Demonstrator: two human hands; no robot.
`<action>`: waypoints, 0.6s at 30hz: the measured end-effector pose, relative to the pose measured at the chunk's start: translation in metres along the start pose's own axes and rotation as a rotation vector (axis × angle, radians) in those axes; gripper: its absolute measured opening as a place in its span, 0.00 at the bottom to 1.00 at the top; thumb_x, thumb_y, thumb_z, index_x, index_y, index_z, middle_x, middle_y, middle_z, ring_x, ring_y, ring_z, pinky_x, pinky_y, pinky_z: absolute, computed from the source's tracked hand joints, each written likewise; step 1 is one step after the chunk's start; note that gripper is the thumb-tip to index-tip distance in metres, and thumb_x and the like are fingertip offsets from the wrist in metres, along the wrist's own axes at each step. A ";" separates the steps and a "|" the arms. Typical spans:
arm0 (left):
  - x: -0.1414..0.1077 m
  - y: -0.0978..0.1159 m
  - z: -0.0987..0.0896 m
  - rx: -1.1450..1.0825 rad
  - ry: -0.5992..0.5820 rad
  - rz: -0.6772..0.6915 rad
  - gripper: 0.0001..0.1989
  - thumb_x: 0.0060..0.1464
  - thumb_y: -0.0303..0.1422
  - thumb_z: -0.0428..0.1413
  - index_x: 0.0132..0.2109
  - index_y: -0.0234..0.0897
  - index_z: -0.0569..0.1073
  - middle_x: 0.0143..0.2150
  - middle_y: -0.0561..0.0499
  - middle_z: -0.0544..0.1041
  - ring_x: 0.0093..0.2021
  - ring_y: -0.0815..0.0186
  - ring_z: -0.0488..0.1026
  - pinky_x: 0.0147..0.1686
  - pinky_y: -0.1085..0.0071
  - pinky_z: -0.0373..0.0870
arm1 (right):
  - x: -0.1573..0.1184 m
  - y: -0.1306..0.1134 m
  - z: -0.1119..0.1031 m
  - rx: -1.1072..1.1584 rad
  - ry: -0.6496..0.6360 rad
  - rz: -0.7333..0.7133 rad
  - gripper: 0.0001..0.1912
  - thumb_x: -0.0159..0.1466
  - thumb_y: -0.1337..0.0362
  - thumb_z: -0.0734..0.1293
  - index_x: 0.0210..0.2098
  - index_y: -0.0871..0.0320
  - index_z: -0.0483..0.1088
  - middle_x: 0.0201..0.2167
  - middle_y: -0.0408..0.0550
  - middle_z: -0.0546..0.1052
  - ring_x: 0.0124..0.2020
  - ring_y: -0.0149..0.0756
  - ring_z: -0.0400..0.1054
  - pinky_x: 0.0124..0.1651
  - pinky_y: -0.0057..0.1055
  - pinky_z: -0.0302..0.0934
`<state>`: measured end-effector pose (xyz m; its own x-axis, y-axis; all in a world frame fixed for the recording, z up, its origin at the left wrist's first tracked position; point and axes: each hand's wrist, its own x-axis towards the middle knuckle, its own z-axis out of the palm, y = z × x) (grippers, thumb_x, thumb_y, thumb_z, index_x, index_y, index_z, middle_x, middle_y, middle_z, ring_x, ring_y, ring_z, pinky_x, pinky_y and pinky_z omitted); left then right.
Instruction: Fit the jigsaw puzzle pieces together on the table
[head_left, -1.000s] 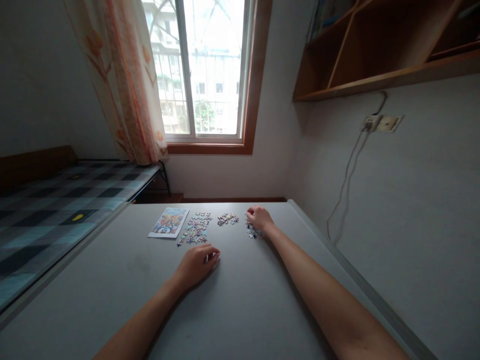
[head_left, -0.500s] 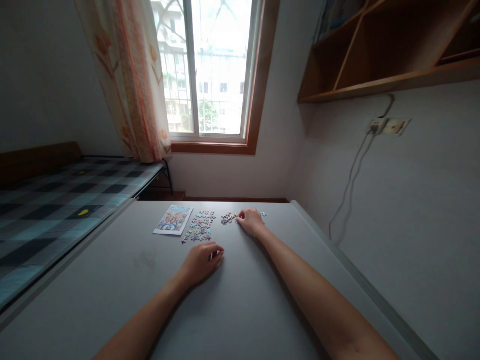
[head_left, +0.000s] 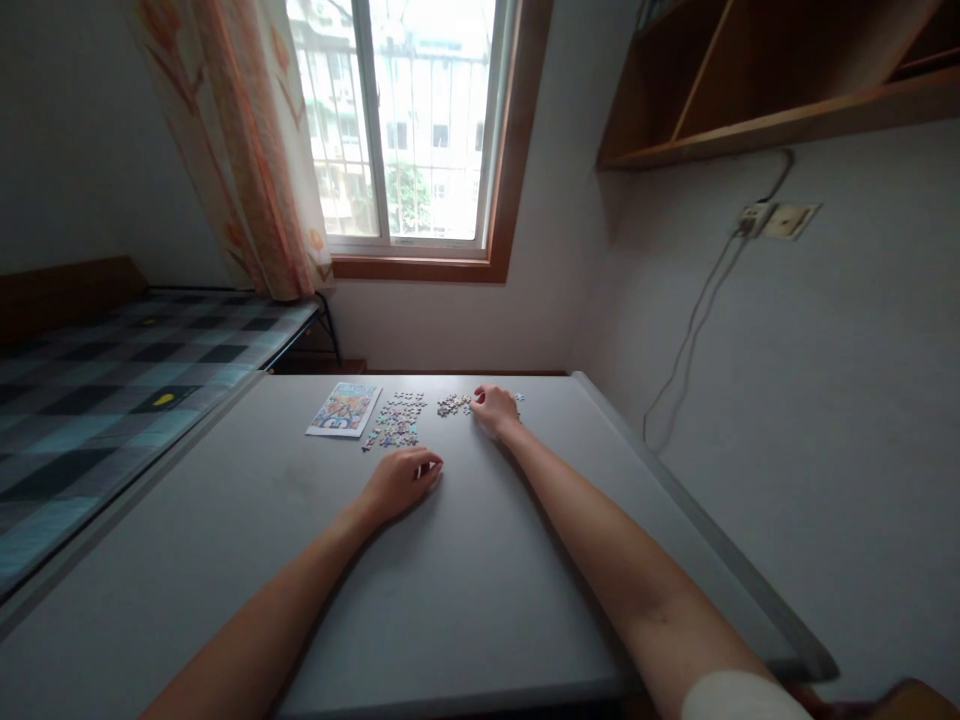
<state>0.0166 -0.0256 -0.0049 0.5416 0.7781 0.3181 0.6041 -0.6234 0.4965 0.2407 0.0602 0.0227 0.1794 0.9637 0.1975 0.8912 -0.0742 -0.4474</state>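
My left hand [head_left: 405,478] rests on the table just in front of the spread jigsaw pieces [head_left: 400,415]. Its thumb and forefinger curve round and meet at the tips; anything between them is too small to see. Farther off, my right hand [head_left: 496,408] lies at the right end of a smaller heap of jigsaw pieces [head_left: 452,405]. Its fingers are bent down at the heap, and whatever they pinch is hidden. A few pieces [head_left: 520,398] show just beyond that hand. Left of the spread pieces lies a colourful picture sheet [head_left: 345,410].
The grey table [head_left: 465,590] has raised side edges. On the left stands a bed with a checked cover [head_left: 187,350]. A curtain [head_left: 255,150] hangs by the window [head_left: 427,130]. Wooden shelves [head_left: 720,150] and a socket [head_left: 787,220] with a cord are on the right wall.
The view has tipped down, so the table sits higher and its near edge shows. Both hands keep nearly the same places on the table.
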 end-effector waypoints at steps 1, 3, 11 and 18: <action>0.000 -0.001 0.000 -0.013 0.009 -0.004 0.11 0.58 0.33 0.52 0.41 0.38 0.79 0.30 0.52 0.76 0.27 0.71 0.67 0.32 0.74 0.62 | -0.004 -0.002 -0.001 0.049 0.024 -0.015 0.14 0.58 0.63 0.66 0.43 0.58 0.75 0.38 0.50 0.80 0.42 0.40 0.73 0.49 0.33 0.63; 0.000 -0.002 0.000 -0.057 0.023 -0.022 0.11 0.58 0.34 0.52 0.43 0.38 0.78 0.29 0.53 0.76 0.26 0.71 0.67 0.31 0.74 0.62 | -0.017 -0.007 -0.004 0.214 0.047 -0.061 0.13 0.56 0.65 0.67 0.41 0.59 0.74 0.35 0.49 0.80 0.37 0.35 0.74 0.45 0.30 0.64; 0.001 -0.007 0.000 -0.253 0.097 -0.096 0.15 0.56 0.39 0.54 0.45 0.34 0.76 0.24 0.55 0.71 0.24 0.72 0.65 0.27 0.76 0.63 | -0.101 -0.024 0.013 0.738 -0.126 -0.273 0.13 0.55 0.63 0.69 0.40 0.60 0.73 0.28 0.44 0.76 0.28 0.27 0.70 0.35 0.25 0.66; -0.001 -0.011 0.002 -0.156 0.054 -0.012 0.12 0.55 0.34 0.56 0.45 0.35 0.77 0.26 0.54 0.73 0.24 0.73 0.66 0.28 0.76 0.64 | -0.104 -0.018 0.025 0.980 -0.229 -0.222 0.15 0.52 0.59 0.72 0.36 0.60 0.73 0.30 0.46 0.78 0.30 0.29 0.71 0.37 0.27 0.67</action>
<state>0.0099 -0.0196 -0.0122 0.5003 0.7908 0.3526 0.5098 -0.5982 0.6182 0.1956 -0.0326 -0.0119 -0.1233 0.9636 0.2371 0.1451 0.2539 -0.9563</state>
